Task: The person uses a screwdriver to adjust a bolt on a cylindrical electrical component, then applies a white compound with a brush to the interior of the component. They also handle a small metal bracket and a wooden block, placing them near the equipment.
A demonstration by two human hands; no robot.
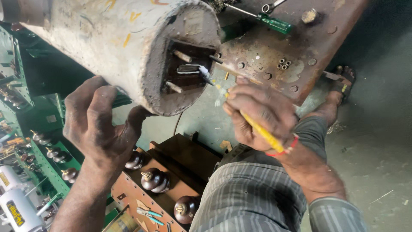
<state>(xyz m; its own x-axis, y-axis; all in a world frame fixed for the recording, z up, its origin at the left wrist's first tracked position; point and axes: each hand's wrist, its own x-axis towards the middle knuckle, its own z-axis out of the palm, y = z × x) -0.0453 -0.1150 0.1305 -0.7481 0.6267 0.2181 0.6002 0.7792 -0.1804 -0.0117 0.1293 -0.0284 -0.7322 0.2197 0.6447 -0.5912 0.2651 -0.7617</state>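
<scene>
My left hand (101,124) rests flat against the big grey cylinder (116,43), fingers spread and holding nothing. In its end is a dark square recess (189,71) with pins. My right hand (262,116) pinches a yellow brush (257,129), whose tip touches inside the recess.
</scene>
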